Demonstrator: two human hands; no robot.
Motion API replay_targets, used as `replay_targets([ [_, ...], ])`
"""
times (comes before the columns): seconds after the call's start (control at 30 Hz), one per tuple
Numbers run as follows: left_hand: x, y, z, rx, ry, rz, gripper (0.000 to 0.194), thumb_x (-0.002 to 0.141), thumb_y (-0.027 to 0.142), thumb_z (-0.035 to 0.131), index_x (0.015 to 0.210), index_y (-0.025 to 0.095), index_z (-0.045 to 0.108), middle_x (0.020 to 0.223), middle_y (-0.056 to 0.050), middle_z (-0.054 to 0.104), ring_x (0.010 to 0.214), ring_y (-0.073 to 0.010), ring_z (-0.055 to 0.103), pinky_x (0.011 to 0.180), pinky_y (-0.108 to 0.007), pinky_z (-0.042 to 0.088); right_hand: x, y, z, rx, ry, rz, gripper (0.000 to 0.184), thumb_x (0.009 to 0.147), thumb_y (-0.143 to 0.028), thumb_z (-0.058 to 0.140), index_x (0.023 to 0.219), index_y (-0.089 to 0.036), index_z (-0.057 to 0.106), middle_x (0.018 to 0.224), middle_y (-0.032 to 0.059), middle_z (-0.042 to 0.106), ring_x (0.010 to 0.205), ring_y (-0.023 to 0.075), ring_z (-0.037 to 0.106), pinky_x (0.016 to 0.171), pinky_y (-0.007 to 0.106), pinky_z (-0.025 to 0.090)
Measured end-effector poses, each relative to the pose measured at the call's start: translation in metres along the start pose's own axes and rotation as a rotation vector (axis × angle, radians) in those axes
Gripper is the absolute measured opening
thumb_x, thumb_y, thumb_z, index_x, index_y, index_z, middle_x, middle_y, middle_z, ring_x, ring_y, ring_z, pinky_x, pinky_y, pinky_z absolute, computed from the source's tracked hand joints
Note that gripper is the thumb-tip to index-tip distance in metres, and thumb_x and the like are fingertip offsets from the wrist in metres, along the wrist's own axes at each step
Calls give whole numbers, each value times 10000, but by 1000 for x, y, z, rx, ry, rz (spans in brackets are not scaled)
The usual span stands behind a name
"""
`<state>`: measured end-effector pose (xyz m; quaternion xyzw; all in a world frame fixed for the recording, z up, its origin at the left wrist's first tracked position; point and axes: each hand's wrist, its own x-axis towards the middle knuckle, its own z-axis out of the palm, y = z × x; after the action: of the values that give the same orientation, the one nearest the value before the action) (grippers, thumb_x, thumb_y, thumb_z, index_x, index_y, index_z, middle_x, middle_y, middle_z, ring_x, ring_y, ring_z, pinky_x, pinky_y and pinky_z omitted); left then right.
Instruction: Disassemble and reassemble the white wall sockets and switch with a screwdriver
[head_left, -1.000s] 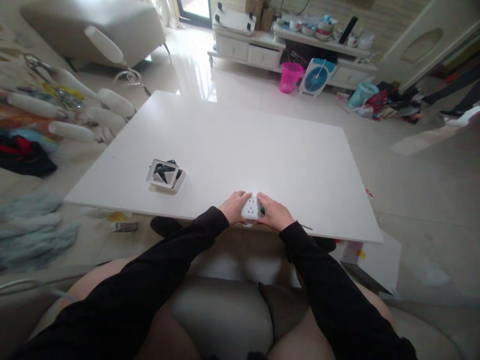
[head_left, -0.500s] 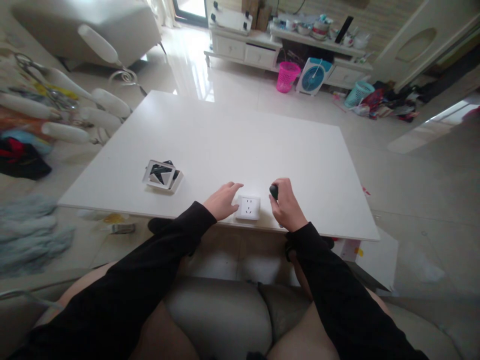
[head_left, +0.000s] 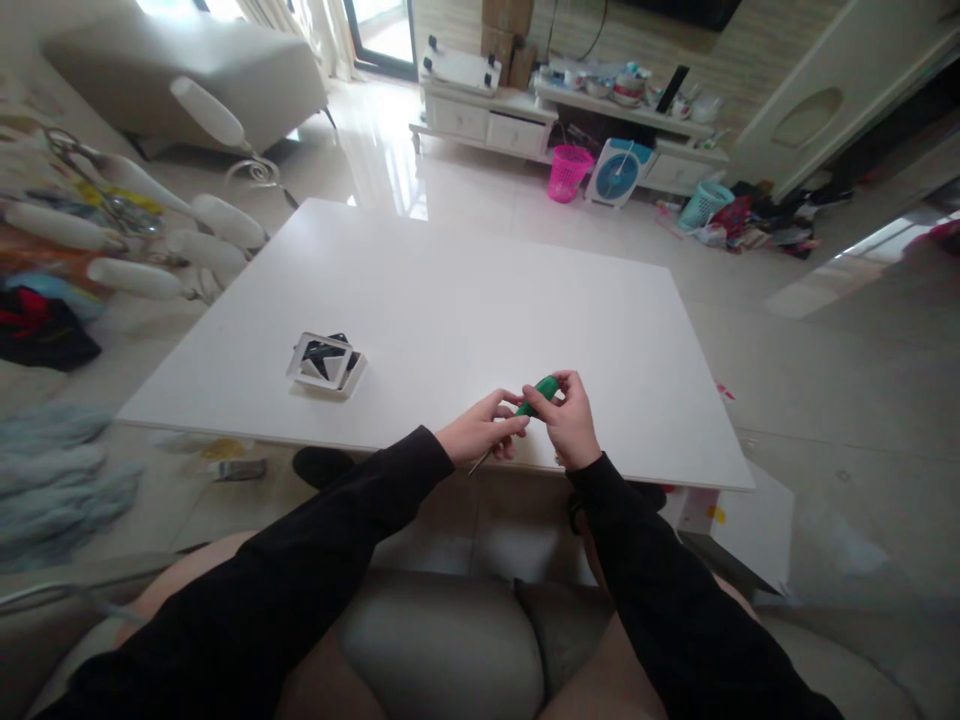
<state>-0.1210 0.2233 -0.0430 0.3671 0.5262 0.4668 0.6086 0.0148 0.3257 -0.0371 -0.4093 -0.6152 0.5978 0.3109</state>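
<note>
A screwdriver with a green handle (head_left: 538, 397) slants over the near edge of the white table, its thin metal shaft showing below my fingers and pointing down to the left. My right hand (head_left: 571, 420) pinches the handle towards its rear end. Around the front of the handle and the shaft, the fingers of my left hand (head_left: 486, 425) are closed. The white wall socket that was by my left hand is now hidden, probably behind the hands. Further left on the table lies a small white box (head_left: 352, 375) with a white frame (head_left: 301, 358) and dark flat pieces in it.
The white table (head_left: 450, 290) spans the middle of the view. A white-armed metal stand (head_left: 217, 215) is close to its left edge. Beyond it are a pink basket (head_left: 569, 173), a blue fan (head_left: 617, 172) and a low cabinet (head_left: 517, 135). My legs are under the near edge.
My right hand has turned the screwdriver so its green handle shows. My left hand has moved right from beside the socket and closed on the screwdriver. The camera view has tilted up slightly.
</note>
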Motion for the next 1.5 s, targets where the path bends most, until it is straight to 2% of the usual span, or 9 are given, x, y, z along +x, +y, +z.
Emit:
replay_targets([
  [0.1,4,1,-16,255,112,42,305,941,476,567,1023,183,579,682,33,556,541,-113,507,542,-250,416,-1,3,2,-152,-72,-46,533,774,-591,764,1064,-232,498,1045,36,612,973,211,664,838,385,583],
  [0.23,7,5,-64,788,421,-39,215,954,318,524,1058,164,632,951,-81,686,895,-231,650,825,-356,513,-4,7,1,-425,-132,-194,498,838,-456,719,1228,-223,515,1236,115,563,1107,261,613,907,456,569],
  [0.33,7,-1,-94,1023,486,-249,235,950,201,502,1122,103,629,1146,-181,660,1024,-261,671,931,-357,509,-8,13,1,-631,-252,-317,360,845,-278,683,1179,-214,565,1198,107,555,1135,264,588,1014,478,529],
  [0.47,13,-17,-107,1172,567,-350,290,987,191,447,1214,68,580,1254,-223,568,1047,-264,682,930,-336,516,-11,14,5,-818,-340,-363,265,852,-196,649,1114,-193,609,1160,107,570,1119,261,577,1051,452,500],
  [0.83,28,-48,-101,1295,623,-413,303,971,207,450,1247,133,549,1261,-208,566,1245,-369,539,978,-463,492,-15,11,3,-1087,-507,-221,360,870,-250,649,1220,-170,623,1302,146,568,1223,301,533,1021,432,507],
  [1.1,23,-32,-89,1310,643,-315,482,909,249,529,1369,107,506,1316,-231,531,1270,-396,508,1004,-489,469,-14,7,-3,-1176,-491,-67,440,874,-295,648,1275,-133,566,1313,193,593,1186,324,618,970,408,516],
  [1.2,19,-34,-67,1098,538,-216,449,932,324,499,1302,76,556,1277,-223,569,1248,-344,546,1086,-446,429,-13,13,-1,-1184,-509,15,421,904,-340,622,1239,-95,555,1211,219,679,1120,327,681,933,394,517],
  [1.33,18,-55,-34,731,375,-249,311,863,426,593,1054,189,655,1137,-147,663,1217,-348,585,1074,-449,440,-13,22,7,-1166,-525,82,464,917,-358,594,1278,-76,519,1154,248,731,1063,349,721,871,398,525],
  [1.5,25,-64,-18,498,491,-148,360,894,397,574,1159,156,537,1224,-182,627,1232,-311,585,1076,-452,450,-10,27,18,-885,-364,77,522,862,-318,647,1325,-131,495,1242,206,704,1141,321,690,951,412,537],
])
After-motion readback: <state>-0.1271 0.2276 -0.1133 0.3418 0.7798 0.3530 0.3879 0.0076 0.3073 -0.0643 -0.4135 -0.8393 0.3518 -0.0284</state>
